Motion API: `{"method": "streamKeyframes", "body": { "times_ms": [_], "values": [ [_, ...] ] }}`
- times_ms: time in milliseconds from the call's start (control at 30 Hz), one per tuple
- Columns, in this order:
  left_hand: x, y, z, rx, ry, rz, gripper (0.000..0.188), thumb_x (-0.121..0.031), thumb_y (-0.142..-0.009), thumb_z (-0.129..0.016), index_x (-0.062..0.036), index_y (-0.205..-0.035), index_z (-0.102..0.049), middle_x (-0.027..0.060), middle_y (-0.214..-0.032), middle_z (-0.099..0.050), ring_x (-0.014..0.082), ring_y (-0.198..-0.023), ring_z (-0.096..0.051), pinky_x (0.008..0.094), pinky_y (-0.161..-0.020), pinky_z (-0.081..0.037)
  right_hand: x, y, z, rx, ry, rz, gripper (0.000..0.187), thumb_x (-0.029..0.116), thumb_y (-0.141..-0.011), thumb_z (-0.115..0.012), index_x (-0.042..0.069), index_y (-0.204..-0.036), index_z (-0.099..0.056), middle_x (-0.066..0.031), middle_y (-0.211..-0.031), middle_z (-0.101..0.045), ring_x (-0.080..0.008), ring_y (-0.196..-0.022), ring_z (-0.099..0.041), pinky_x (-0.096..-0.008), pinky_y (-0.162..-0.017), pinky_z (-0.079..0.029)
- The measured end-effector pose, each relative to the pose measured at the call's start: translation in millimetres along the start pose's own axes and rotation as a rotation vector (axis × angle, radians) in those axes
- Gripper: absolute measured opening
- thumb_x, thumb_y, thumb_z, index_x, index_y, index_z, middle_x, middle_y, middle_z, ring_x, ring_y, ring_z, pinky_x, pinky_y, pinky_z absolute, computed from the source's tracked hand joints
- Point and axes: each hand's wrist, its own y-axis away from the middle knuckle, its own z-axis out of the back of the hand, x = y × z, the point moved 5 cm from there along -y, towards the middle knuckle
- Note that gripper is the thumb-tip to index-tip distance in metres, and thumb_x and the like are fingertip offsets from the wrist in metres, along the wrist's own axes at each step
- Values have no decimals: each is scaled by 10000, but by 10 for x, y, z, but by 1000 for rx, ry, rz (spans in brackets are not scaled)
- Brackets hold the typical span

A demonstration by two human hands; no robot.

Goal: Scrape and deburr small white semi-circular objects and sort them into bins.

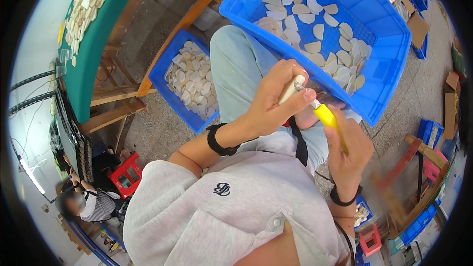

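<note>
My left hand (272, 99) grips a thick off-white piece (287, 91), like the half-round pale pieces nearby. A small greyish patch shows on the piece near my thumb. In my right hand (352, 148) is a knife with a yellow handle (327, 119). Its short blade points up and left, close to my left thumb tip; whether it touches the piece I cannot tell. Both hands are above my lap, by the near wall of a large blue crate (362, 102). Pale half-round pieces (343, 59) lie scattered and heaped inside that crate.
A smaller blue crate (156, 73) full of pale pieces (193, 80) stands left of my knee. Further left, a green-topped table (114, 0) bears another heap. A person (98, 202) sits near a red stool (127, 175). Cardboard boxes (451, 103) and a wooden frame (428, 152) are at right.
</note>
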Motion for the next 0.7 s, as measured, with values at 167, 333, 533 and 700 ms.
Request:
{"method": "streamKeyframes", "body": {
  "times_ms": [167, 333, 533, 700],
  "values": [
    [-6, -9, 17, 2, -39, -11, 195, -217, -827, -605, -62, -797, -490, 31, -714, -459, 167, -687, -413, 283, -607, -322, 25, -13, 27, 6, 59, 25, 313, 156, -765, -678, 34, -1049, -631, -43, -590, -459, -174, -450, -417, -292, -418, -312],
    [-10, -13, 23, -15, -99, -13, 208, -205, -812, -632, -52, -776, -496, 31, -676, -454, 170, -638, -410, 283, -557, -316, 49, -11, 31, -18, 176, 38, 327, 194, -772, -677, 52, -1062, -629, -33, -594, -446, -167, -452, -412, -293, -415, -309],
    [71, 18, 12, 74, -90, 149, 164, -230, -881, -516, -77, -843, -470, 9, -775, -409, 80, -689, -368, 225, -588, -306, -39, 9, 6, -99, 150, -71, 294, 149, -800, -653, 38, -1071, -622, -53, -639, -509, -183, -498, -469, -285, -453, -360],
    [92, -41, -72, 218, 894, 478, 406, -476, -868, -291, -108, -767, -431, 18, -732, -379, 137, -678, -355, 254, -539, -290, -102, 18, 99, -229, 24, -160, 244, 107, -833, -615, -4, -1051, -617, -96, -763, -599, -163, -587, -530, -259, -522, -404]
  ]
}}
